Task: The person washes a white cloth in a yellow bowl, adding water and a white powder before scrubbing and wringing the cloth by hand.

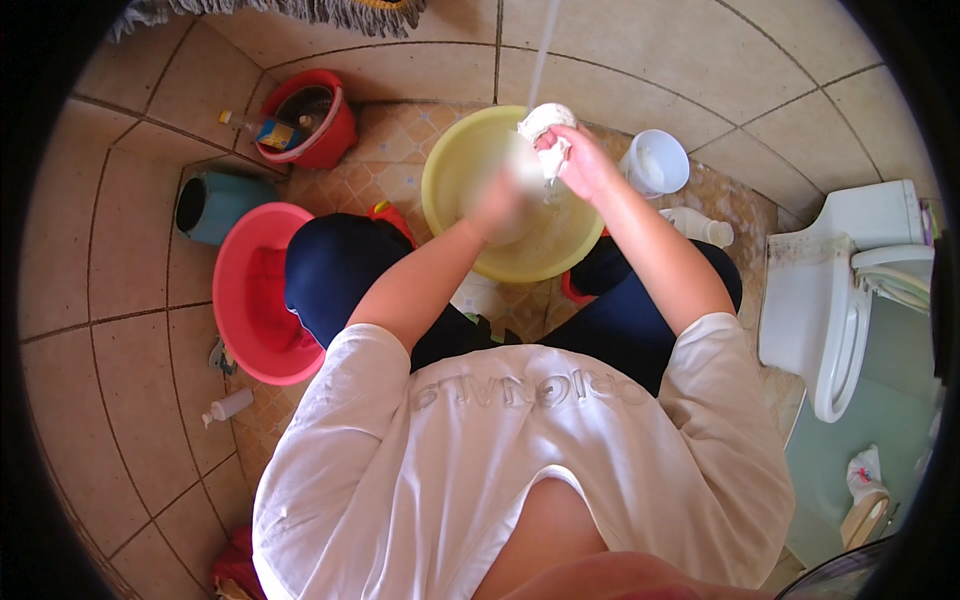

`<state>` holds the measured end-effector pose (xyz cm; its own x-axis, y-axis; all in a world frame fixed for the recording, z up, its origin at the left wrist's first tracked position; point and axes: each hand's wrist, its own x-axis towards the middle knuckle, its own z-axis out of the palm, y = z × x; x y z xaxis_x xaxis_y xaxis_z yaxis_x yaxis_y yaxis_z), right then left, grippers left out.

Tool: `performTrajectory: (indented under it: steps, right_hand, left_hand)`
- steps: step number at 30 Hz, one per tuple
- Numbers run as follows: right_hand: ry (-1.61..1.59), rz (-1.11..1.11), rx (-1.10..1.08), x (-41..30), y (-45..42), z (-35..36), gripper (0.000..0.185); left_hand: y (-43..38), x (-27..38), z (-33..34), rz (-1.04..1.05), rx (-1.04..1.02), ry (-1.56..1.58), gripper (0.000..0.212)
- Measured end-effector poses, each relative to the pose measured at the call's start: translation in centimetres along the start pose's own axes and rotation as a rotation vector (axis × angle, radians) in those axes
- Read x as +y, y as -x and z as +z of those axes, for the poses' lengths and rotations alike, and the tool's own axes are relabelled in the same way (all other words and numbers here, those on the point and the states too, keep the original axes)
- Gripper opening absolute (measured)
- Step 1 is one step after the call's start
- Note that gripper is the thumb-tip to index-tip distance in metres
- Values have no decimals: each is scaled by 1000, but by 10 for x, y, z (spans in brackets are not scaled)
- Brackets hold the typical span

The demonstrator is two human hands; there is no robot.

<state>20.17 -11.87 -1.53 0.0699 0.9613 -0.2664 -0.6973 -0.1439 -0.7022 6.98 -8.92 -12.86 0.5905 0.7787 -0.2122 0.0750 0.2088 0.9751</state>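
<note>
A yellow plastic basin (517, 270) stands on the floor before me, with cloudy water in it. Over its far right rim, my right hand (581, 161) is shut on a white cloth (547, 120), bunched and wet-looking. A thin stream of water (540, 64) falls from above, close by the cloth's upper left side. My left hand (501, 199) hangs over the middle of the basin, heavily blurred. Something white shows at its fingertips, but whether the fingers hold it cannot be told.
At my left stand a pink basin (232, 315) with red fabric, a teal bucket (232, 202) on its side and a red bucket (345, 124) holding a bottle. A white bucket (656, 161), a white bottle (701, 227) and a toilet (806, 300) are at right. A mop (360, 15) hangs at top.
</note>
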Motion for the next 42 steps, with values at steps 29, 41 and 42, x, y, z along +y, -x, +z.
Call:
performTrajectory:
  steps: [29, 41, 42]
  right_hand:
    - [328, -13, 340, 70, 3, 12, 31]
    - [216, -75, 380, 82, -8, -28, 29]
    - [-9, 38, 355, 81, -7, -25, 31]
  left_hand:
    - [34, 61, -3, -126, -151, 750, 27]
    - [45, 66, 23, 559, 333, -390, 17]
    - [47, 68, 21, 529, 260, -410, 18]
